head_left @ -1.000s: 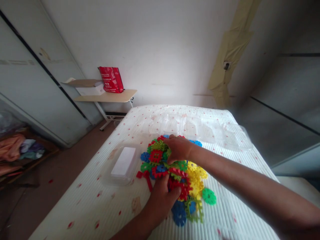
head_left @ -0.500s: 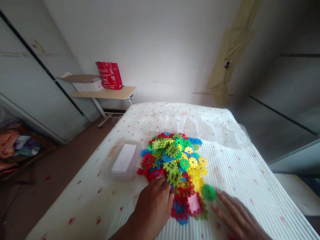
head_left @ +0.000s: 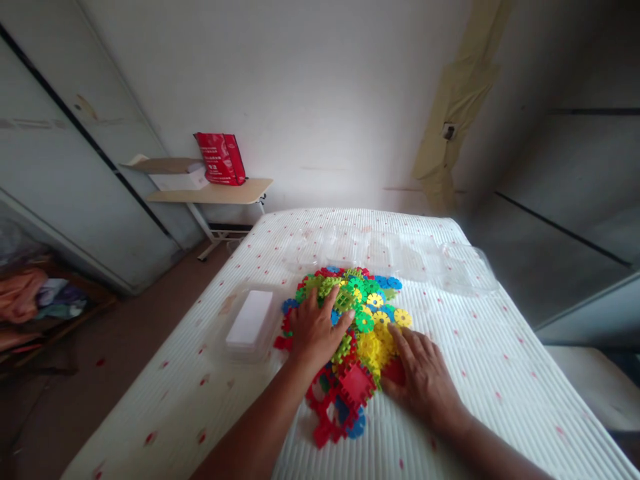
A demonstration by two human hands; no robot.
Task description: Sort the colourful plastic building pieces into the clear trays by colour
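L hand [head_left: 315,328] flat, fingers spread; R hand [head_left: 423,375] flat, palm down.

A home bedroom: a spotted white bed [head_left: 450,373] lies under the left hand [head_left: 315,330]. Beyond the hand a small side table [head_left: 220,193] carries a red bag [head_left: 221,157], and heaped clothes [head_left: 25,293] sit far to its left.

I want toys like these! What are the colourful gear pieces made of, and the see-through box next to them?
The colourful pieces look like hard moulded plastic: bright solid colours, crisp notched edges and a slight shine. The see-through box seems to be thin clear plastic with a glossy finish, since the white thing inside shows through its wall. Both are guesses from looks alone.
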